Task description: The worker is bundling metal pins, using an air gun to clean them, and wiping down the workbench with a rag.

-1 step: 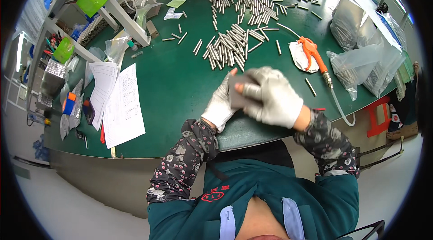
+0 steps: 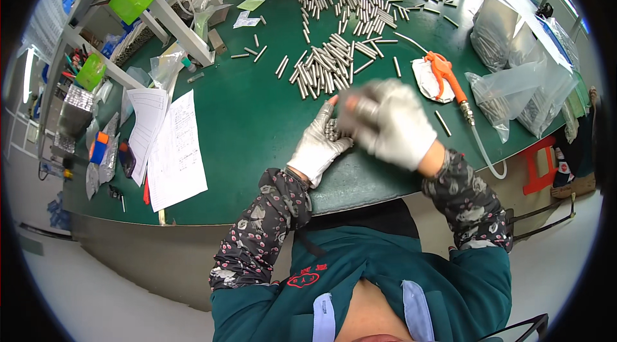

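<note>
Lifted since before, the right hand (image 2: 391, 125) now hovers blurred over the left hand (image 2: 319, 144); I cannot tell its grip. Left fingers (image 2: 326, 112) lie loosely open, cradling small metal rods (image 2: 331, 131) near the green table's (image 2: 250, 117) front edge.

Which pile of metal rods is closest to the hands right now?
The compact pile just beyond the left hand and right hand. The bigger scattered spread lies farther back, near the table's far edge.
</note>
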Motion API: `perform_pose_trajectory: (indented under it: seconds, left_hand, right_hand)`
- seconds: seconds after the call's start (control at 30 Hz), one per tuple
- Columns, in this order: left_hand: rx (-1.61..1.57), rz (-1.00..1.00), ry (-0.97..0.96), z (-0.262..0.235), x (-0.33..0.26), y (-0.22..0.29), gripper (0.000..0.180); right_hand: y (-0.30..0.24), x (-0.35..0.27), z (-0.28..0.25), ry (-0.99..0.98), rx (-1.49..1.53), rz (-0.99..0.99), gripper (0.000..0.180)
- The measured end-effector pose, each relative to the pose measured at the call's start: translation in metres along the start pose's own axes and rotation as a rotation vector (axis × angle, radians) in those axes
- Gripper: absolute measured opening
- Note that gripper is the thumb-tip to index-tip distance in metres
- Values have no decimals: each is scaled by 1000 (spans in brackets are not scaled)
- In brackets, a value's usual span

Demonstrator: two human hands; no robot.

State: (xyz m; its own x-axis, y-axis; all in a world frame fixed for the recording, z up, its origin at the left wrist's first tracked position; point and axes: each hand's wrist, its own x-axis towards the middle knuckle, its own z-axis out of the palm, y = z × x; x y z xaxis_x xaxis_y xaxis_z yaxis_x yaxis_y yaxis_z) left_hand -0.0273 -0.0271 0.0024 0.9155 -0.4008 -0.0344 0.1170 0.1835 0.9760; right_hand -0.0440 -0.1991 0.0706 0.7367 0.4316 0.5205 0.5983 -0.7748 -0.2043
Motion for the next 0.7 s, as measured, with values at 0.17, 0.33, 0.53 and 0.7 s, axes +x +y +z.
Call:
perform_pose_trajectory:
  seconds: [0.17, 0.33, 0.53, 0.7]
  left_hand:
    - [31, -27, -52, -4, -2, -8, 86]
    - [173, 64, 10, -7, 0, -12, 90]
    - [185, 67, -7, -8, -6, -9, 94]
    - [257, 208, -69, -11, -7, -14, 97]
  right_hand:
    - [-4, -3, -6, 67, 67, -39, 34]
    - [36, -13, 4, 32, -217, 291, 38]
    - [37, -24, 9, 16, -294, 258, 38]
    - [9, -19, 19, -119, 593, 290, 33]
